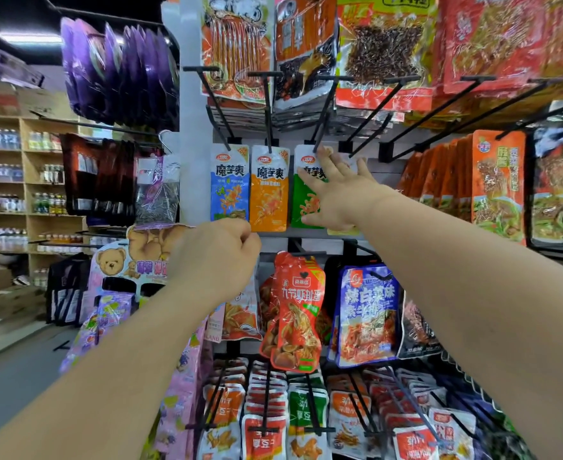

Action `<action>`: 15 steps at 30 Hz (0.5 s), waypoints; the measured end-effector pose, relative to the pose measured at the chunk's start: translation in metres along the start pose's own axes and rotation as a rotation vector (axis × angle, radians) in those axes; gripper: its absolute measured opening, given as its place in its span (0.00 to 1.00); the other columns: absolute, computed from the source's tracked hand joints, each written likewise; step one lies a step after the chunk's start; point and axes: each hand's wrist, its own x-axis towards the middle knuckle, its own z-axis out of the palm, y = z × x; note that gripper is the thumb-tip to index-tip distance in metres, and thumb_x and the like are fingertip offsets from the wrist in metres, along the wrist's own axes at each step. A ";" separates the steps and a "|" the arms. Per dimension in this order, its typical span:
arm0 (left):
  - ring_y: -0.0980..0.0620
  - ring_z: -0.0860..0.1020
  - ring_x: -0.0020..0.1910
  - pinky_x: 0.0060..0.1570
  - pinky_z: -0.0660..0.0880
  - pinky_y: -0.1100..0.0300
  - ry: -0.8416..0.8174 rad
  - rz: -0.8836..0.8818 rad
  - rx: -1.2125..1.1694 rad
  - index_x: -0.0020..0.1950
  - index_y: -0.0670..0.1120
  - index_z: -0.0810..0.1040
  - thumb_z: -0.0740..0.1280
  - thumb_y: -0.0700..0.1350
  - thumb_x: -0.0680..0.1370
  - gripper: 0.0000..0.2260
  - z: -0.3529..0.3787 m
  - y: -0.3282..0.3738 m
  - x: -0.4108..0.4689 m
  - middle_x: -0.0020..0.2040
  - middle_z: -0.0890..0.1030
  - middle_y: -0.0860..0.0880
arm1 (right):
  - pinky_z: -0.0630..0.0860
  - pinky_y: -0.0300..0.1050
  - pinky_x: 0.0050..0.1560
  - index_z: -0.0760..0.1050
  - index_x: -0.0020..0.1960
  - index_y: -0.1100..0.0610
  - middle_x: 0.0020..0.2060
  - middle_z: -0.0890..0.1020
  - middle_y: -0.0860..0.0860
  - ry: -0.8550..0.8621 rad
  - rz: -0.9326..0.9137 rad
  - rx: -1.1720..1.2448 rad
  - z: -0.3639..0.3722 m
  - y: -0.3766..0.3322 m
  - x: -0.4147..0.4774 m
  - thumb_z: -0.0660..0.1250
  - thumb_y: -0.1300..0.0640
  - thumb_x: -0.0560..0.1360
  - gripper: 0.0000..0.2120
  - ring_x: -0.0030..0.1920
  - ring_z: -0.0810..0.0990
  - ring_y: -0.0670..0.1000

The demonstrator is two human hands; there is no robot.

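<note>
Three snack packets hang side by side on black pegs of a shop rack: a blue packet (229, 184), an orange packet (269, 189) and a green packet (306, 197). My right hand (336, 190) reaches up with fingers spread and lies over the green packet, its fingertips near the peg at the packet's top. A yellow packet edge (343, 232) shows under the palm. My left hand (218, 257) hovers below the blue packet with its fingers curled in a fist, and nothing shows in it.
Long black pegs (323, 107) jut out toward me above the three packets. Large red and orange bags (383, 51) hang higher up. A red packet (295, 310) and a blue packet (368, 313) hang below. Purple bags (117, 71) and an aisle with wooden shelves (24, 180) lie left.
</note>
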 end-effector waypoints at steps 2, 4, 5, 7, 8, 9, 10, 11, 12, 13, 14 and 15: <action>0.45 0.74 0.35 0.34 0.64 0.55 0.005 0.000 0.004 0.34 0.46 0.66 0.61 0.51 0.85 0.20 0.000 0.000 -0.001 0.31 0.72 0.48 | 0.37 0.70 0.79 0.34 0.83 0.41 0.80 0.28 0.54 0.009 -0.009 0.015 0.000 0.000 -0.005 0.52 0.28 0.80 0.42 0.82 0.32 0.59; 0.46 0.73 0.35 0.33 0.63 0.55 0.000 0.003 0.014 0.35 0.45 0.67 0.60 0.51 0.85 0.20 0.000 0.001 -0.001 0.32 0.73 0.48 | 0.38 0.70 0.79 0.36 0.83 0.42 0.81 0.31 0.53 0.017 -0.028 0.047 -0.003 -0.001 -0.016 0.50 0.30 0.82 0.38 0.82 0.33 0.59; 0.47 0.73 0.35 0.33 0.63 0.55 -0.007 0.001 0.017 0.36 0.45 0.68 0.60 0.52 0.85 0.19 -0.001 0.003 -0.001 0.32 0.73 0.48 | 0.39 0.69 0.79 0.37 0.83 0.42 0.82 0.32 0.52 0.021 -0.038 0.075 -0.006 -0.001 -0.023 0.49 0.31 0.82 0.37 0.82 0.34 0.58; 0.45 0.74 0.36 0.34 0.64 0.55 -0.018 -0.011 -0.012 0.36 0.46 0.70 0.60 0.53 0.85 0.19 -0.003 0.005 0.000 0.32 0.74 0.50 | 0.39 0.68 0.80 0.37 0.83 0.42 0.83 0.34 0.51 0.038 -0.064 0.150 -0.015 0.001 -0.042 0.47 0.32 0.83 0.35 0.83 0.36 0.58; 0.44 0.75 0.38 0.35 0.65 0.54 -0.005 -0.011 -0.053 0.37 0.47 0.72 0.61 0.54 0.85 0.18 -0.005 0.006 0.001 0.32 0.75 0.51 | 0.40 0.67 0.80 0.37 0.83 0.42 0.83 0.36 0.51 0.053 -0.080 0.197 -0.020 0.000 -0.052 0.47 0.32 0.84 0.34 0.83 0.36 0.58; 0.44 0.77 0.40 0.36 0.67 0.54 0.027 0.006 -0.101 0.39 0.48 0.75 0.63 0.54 0.84 0.17 -0.008 0.006 0.000 0.33 0.76 0.52 | 0.40 0.67 0.80 0.38 0.83 0.42 0.83 0.38 0.52 0.071 -0.100 0.245 -0.024 -0.001 -0.063 0.47 0.33 0.84 0.34 0.83 0.37 0.58; 0.44 0.78 0.42 0.39 0.70 0.53 0.082 0.050 -0.135 0.42 0.48 0.78 0.64 0.54 0.84 0.15 -0.011 0.008 -0.003 0.35 0.78 0.52 | 0.41 0.65 0.81 0.38 0.84 0.42 0.84 0.39 0.52 0.093 -0.126 0.289 -0.027 -0.002 -0.078 0.47 0.33 0.84 0.34 0.83 0.38 0.57; 0.44 0.80 0.44 0.42 0.73 0.52 0.148 0.119 -0.147 0.45 0.48 0.80 0.64 0.55 0.83 0.14 -0.015 0.010 -0.007 0.39 0.81 0.51 | 0.42 0.64 0.81 0.39 0.84 0.42 0.84 0.40 0.52 0.121 -0.153 0.327 -0.027 -0.005 -0.094 0.48 0.33 0.84 0.34 0.83 0.39 0.57; 0.45 0.80 0.47 0.46 0.75 0.51 0.208 0.191 -0.141 0.48 0.47 0.81 0.63 0.55 0.81 0.14 -0.020 0.013 -0.013 0.43 0.83 0.50 | 0.42 0.62 0.81 0.40 0.84 0.43 0.84 0.42 0.52 0.153 -0.181 0.359 -0.025 -0.008 -0.109 0.48 0.33 0.84 0.34 0.83 0.40 0.56; 0.44 0.80 0.49 0.48 0.75 0.50 0.250 0.250 -0.131 0.51 0.46 0.82 0.63 0.56 0.80 0.15 -0.025 0.017 -0.019 0.46 0.84 0.49 | 0.43 0.61 0.81 0.41 0.84 0.43 0.84 0.43 0.51 0.183 -0.212 0.391 -0.021 -0.012 -0.123 0.49 0.34 0.84 0.34 0.83 0.41 0.56; 0.44 0.79 0.50 0.50 0.74 0.50 0.274 0.288 -0.110 0.52 0.45 0.82 0.63 0.56 0.79 0.16 -0.030 0.019 -0.026 0.47 0.84 0.48 | 0.43 0.61 0.81 0.42 0.84 0.43 0.84 0.43 0.51 0.203 -0.244 0.425 -0.016 -0.017 -0.136 0.49 0.34 0.84 0.34 0.84 0.41 0.56; 0.43 0.78 0.50 0.50 0.73 0.50 0.285 0.306 -0.079 0.54 0.45 0.82 0.63 0.56 0.79 0.17 -0.032 0.020 -0.034 0.47 0.84 0.47 | 0.43 0.61 0.81 0.43 0.84 0.42 0.84 0.44 0.50 0.219 -0.276 0.462 -0.010 -0.022 -0.148 0.50 0.35 0.84 0.33 0.84 0.41 0.55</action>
